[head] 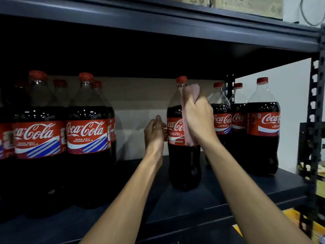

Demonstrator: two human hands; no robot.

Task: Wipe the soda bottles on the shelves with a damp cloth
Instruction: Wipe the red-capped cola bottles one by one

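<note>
I have the bottle [183,169] upright mid-shelf, set apart from its neighbours: clear plastic, dark cola up to the shoulder, a red cap and a glossy red label. The right hand [198,118] is clenched on a bunched pink cloth [189,93], pressing it to the bottle's neck and right side. The soft folds hang down over part of the label. The left hand [154,132] sits at the label's left edge with its fingers curled; I cannot tell if it grips or only touches. The shelf [219,196] is dark, matte metal. The left bottles [88,134] run off frame. The right bottles [263,127] overlap, so the rear ones are half hidden. Pale cardboard [137,103] stands behind, and a perforated post [314,103] rises at right.
</note>
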